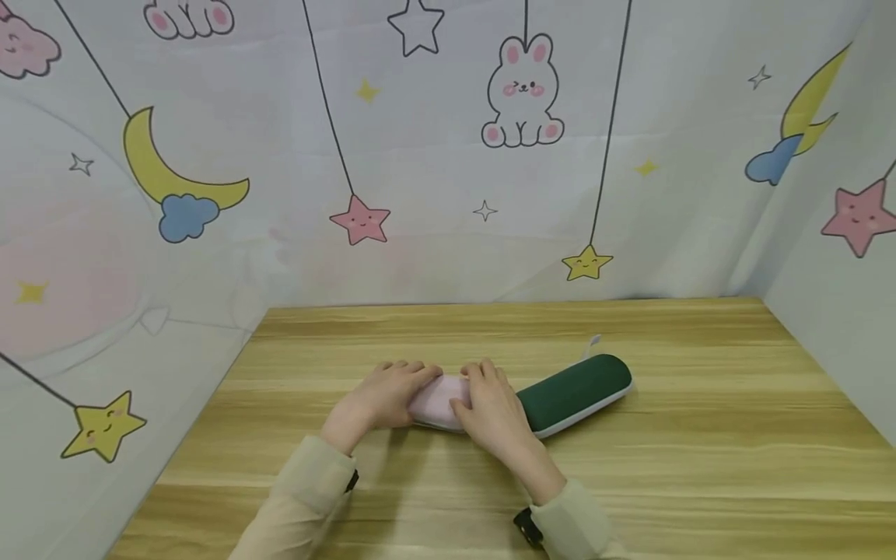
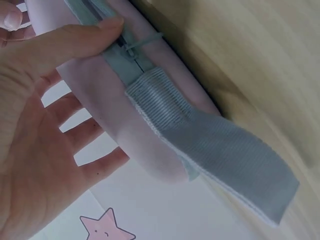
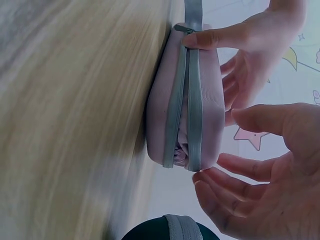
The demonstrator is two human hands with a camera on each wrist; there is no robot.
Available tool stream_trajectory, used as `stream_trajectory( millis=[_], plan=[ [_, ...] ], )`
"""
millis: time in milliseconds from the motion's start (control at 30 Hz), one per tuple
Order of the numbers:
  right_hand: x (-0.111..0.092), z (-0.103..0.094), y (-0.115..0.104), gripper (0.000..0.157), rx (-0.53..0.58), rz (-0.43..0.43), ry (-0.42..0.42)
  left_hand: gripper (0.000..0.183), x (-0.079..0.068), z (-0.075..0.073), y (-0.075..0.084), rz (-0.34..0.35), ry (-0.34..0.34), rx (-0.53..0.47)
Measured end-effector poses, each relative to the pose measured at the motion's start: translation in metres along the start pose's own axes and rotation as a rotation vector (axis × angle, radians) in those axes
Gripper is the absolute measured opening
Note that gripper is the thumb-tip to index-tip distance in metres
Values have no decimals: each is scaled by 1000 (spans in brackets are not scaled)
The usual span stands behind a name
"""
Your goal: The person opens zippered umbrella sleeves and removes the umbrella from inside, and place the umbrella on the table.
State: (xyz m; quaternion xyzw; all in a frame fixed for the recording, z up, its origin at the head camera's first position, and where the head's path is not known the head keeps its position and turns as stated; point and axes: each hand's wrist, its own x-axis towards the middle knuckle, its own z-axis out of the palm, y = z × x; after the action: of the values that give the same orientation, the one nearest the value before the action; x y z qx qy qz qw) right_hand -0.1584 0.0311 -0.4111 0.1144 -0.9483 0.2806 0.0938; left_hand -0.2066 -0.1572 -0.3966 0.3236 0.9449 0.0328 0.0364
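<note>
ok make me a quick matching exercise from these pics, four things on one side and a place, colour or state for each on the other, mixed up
Things
1. pink case
2. green case
3. ribbed strap
4. tabletop

Places, colours, states
A. grey, at one end of the pink case
B. wood-grained, under both cases
C. its zip parted along part of its length
D. to the right of the other case in the head view

Right pairs: 1-C, 2-D, 3-A, 4-B

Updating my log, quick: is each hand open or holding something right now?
Left hand: closed, holding the pink case.
Right hand: open at the case, not gripping it.
</note>
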Motion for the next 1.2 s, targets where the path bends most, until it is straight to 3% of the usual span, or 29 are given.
stream_trajectory(
  millis=[667,1200],
  plan=[
    [-1,3,2,50,2,48,-118,72,9,-2,-5,119,-37,119],
    [0,9,2,44,49,45,-129,74,18,1,-11,234,35,209]
  ],
)
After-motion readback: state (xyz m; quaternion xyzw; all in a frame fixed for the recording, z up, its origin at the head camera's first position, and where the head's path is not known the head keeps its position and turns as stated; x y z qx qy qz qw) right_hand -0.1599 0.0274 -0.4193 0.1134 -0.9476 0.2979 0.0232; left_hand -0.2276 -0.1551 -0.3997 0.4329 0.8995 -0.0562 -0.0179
